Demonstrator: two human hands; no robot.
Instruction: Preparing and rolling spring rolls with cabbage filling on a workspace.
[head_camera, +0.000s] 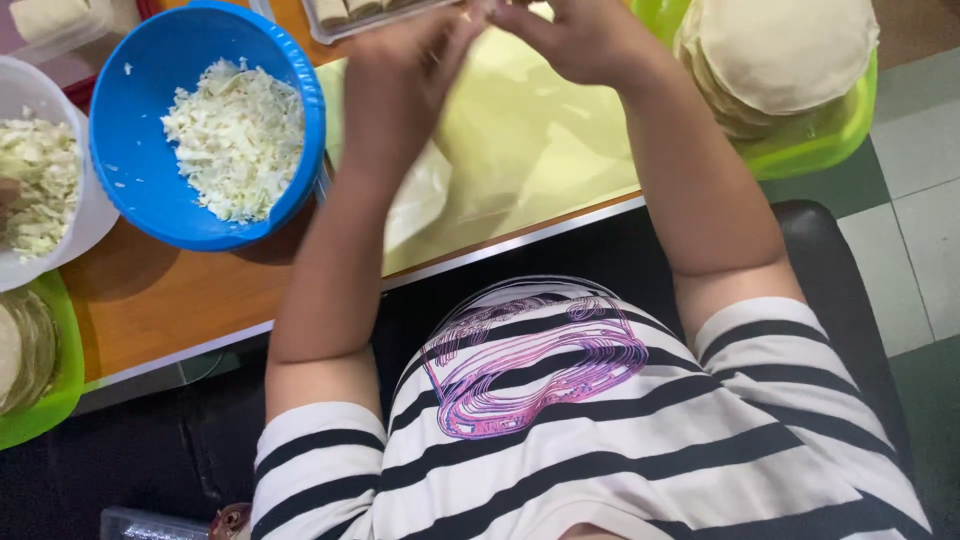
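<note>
We saw the desk (170, 300), wooden, carrying a pale yellow sheet (520, 150) that lay flat beneath both hands. A blue bowl (135, 150) of shredded cabbage (235, 135) sat left of it; a stack of round wrappers (785, 50) rested on a green tray (820, 140) at right. Our left hand (400, 80) and right hand (585, 40) met at the top edge, above the sheet. Their fingers were cut off there, so we could not tell their grip.
</note>
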